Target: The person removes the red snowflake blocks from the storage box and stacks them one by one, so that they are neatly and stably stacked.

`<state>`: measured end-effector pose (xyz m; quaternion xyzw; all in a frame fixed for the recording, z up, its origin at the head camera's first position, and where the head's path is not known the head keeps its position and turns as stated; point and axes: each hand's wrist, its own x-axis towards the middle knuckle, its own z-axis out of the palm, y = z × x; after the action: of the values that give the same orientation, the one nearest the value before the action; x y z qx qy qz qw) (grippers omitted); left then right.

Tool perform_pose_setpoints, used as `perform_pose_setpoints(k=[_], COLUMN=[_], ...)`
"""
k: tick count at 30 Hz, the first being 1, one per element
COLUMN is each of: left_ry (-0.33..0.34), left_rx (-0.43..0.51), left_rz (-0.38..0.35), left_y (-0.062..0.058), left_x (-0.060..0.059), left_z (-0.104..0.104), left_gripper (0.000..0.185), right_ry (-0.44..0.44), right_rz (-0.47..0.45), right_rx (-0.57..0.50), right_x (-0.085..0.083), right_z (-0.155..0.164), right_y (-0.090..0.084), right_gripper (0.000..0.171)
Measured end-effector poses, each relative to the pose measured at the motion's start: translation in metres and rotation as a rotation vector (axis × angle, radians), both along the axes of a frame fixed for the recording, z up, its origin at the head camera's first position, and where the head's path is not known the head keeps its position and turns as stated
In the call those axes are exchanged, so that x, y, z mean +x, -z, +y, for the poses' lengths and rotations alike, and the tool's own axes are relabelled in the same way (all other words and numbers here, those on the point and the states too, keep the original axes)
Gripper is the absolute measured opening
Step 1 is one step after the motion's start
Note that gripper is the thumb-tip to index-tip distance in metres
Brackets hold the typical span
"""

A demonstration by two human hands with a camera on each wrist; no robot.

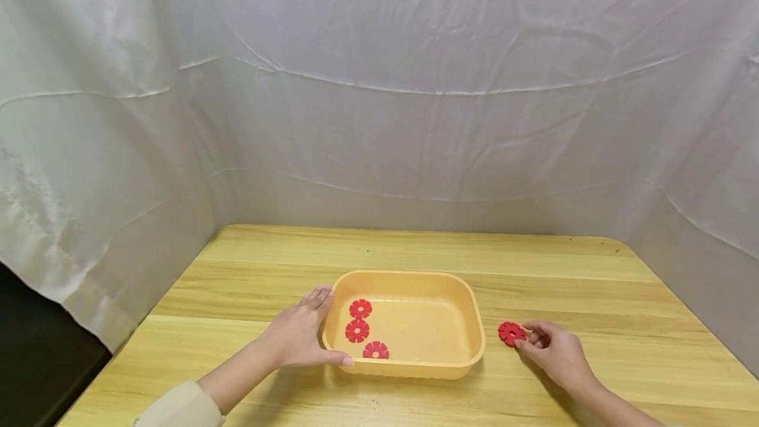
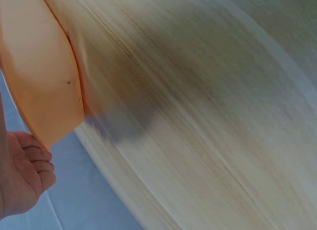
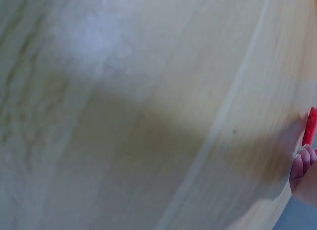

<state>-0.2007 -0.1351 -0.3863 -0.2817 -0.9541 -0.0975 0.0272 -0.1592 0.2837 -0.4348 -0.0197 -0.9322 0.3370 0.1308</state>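
A yellow-orange plastic basin [image 1: 415, 369] sits on the wooden table. My left hand [image 1: 302, 335] holds its left end, thumb along the front rim and fingers at the left rim; in the left wrist view the left hand [image 2: 27, 170] shows curled fingers at the basin's edge [image 2: 44, 76]. Three red notched discs [image 1: 357, 331] lie inside, along the basin's left side. To the right of the basin, my right hand [image 1: 557, 352] pinches another red notched disc [image 1: 511, 333] between thumb and fingers. Only the edge of this red disc [image 3: 309, 126] shows in the right wrist view, beside the fingers.
The pale wooden table [image 1: 284, 249] has a rounded far corner and extends beyond both hands. White-grey cloth [image 1: 415, 137] hangs behind it and along both sides. A dark area [image 1: 41, 348] lies past the table's left edge.
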Motion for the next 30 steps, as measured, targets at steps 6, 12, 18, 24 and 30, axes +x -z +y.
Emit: perform_pose_setpoints(k=[6,12,18,24,30], left_ry=[0.002,0.006,0.007,0.001,0.002], left_rx=[-0.01,-0.003,-0.006,-0.008,-0.01], left_rz=[0.003,0.001,-0.003,-0.003,-0.008], left_y=[0.0,0.0,0.0,0.001,0.0], left_x=[0.0,0.0,0.001,0.0,-0.001], left_z=[0.0,0.0,-0.001,-0.001,-0.001], left_gripper=[0.114,0.113,0.113,0.115,0.115], right_ry=[-0.018,-0.044,-0.07,-0.101,-0.117], right_rz=[0.018,0.107,0.23,0.349,0.379], right_rx=[-0.008,0.005,-0.008,-0.016,-0.027], right_x=[-0.001,-0.004,-0.011,-0.016,-0.018], right_z=[0.003,0.002,-0.004,-0.013,-0.022], right_y=[-0.007,-0.019,-0.031,-0.039,-0.047], right_gripper=[0.029,0.03,0.027,0.024,0.024])
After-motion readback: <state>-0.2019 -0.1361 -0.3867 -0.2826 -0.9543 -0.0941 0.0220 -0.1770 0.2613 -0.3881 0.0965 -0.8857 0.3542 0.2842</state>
